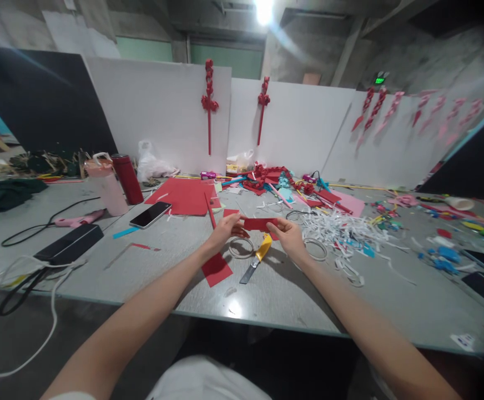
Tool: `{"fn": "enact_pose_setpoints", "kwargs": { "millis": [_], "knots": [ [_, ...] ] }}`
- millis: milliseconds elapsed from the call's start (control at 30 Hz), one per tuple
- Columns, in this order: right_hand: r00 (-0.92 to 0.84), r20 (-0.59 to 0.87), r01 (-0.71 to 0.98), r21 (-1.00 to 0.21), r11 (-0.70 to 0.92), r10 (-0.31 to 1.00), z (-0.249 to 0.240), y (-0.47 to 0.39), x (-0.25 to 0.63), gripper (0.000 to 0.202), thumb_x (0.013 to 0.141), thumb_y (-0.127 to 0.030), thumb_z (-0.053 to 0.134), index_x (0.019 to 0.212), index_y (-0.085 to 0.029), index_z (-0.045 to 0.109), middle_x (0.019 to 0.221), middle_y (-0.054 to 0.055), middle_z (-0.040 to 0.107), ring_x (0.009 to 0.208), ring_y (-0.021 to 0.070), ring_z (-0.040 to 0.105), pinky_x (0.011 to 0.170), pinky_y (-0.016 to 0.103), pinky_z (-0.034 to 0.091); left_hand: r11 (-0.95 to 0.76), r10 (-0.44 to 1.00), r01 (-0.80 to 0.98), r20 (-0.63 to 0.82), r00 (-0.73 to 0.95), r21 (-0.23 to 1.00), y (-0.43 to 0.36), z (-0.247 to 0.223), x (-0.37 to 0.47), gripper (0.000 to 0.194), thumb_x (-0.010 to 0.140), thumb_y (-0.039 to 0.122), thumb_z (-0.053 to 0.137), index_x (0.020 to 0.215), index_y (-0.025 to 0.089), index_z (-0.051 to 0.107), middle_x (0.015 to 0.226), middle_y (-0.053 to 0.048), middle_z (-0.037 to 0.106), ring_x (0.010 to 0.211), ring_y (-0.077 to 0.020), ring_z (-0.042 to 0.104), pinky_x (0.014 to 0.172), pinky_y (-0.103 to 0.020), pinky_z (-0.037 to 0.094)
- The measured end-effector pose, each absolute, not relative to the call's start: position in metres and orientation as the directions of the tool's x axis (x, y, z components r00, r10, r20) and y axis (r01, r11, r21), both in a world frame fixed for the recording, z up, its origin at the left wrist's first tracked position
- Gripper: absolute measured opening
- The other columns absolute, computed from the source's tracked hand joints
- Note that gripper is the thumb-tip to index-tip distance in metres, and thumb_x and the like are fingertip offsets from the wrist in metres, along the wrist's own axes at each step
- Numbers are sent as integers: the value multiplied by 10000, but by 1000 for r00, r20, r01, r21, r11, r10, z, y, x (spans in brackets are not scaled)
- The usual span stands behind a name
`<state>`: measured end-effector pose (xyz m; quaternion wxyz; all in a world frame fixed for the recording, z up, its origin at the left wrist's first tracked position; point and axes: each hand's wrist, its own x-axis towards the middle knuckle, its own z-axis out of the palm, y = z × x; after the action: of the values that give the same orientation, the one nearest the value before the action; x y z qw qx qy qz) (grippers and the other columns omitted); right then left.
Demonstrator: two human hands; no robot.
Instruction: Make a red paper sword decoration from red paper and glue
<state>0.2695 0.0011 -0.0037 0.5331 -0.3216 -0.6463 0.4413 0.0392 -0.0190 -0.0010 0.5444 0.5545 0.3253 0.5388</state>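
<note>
Between my two hands, above the table, is a small folded-looking strip of red paper (258, 224). My left hand (227, 230) pinches its left end, and my right hand (287, 236) grips the right end with the thumb in front. Under the strip lies a utility knife (256, 260) with a yellow handle, its blade pointing toward me. A pale ring (241, 248) rests beside the knife, and a second ring (316, 250) is by my right wrist. Partly behind my left forearm lies a red paper piece (217, 270).
A phone (150, 214), a large red sheet (181, 194), a pink bottle (107, 189) and a red flask (127, 179) stand or lie left. White paper shreds (342, 229) pile up at right. A black power strip (70, 244) with cables sits near the left edge.
</note>
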Motion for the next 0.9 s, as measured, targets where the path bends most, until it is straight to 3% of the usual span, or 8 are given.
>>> {"fn": "enact_pose_setpoints", "kwargs": {
  "millis": [233, 733, 900],
  "knots": [
    [-256, 395, -47, -917, 397, 882, -3, -3, 267, 387, 797, -520, 798, 993, -188, 758, 918, 68, 797, 837, 240, 749, 792, 358, 587, -376, 910, -30, 375, 178, 926, -23, -8, 47, 522, 756, 492, 843, 1090, 131, 669, 894, -74, 754, 696, -175, 738, 669, -279, 603],
    [-252, 412, 5, -904, 427, 876, -6, -3, 266, 366, 840, -522, 756, 926, -166, 745, 796, 49, 762, 726, 198, 703, 683, 306, 543, -414, 903, 33, 406, 144, 910, -25, -10, 47, 378, 813, 474, 783, 925, 119, 720, 755, -54, 742, 642, -160, 712, 625, -247, 559],
    [-224, 459, -36, -886, 463, 860, -2, -8, 264, 518, 822, -478, 787, 1221, -196, 615, 850, 38, 760, 744, 194, 710, 649, 282, 544, -412, 906, 14, 408, 110, 911, -28, -6, 47, 347, 798, 448, 795, 895, 121, 726, 757, -55, 749, 652, -166, 714, 656, -268, 577]
  ]
}}
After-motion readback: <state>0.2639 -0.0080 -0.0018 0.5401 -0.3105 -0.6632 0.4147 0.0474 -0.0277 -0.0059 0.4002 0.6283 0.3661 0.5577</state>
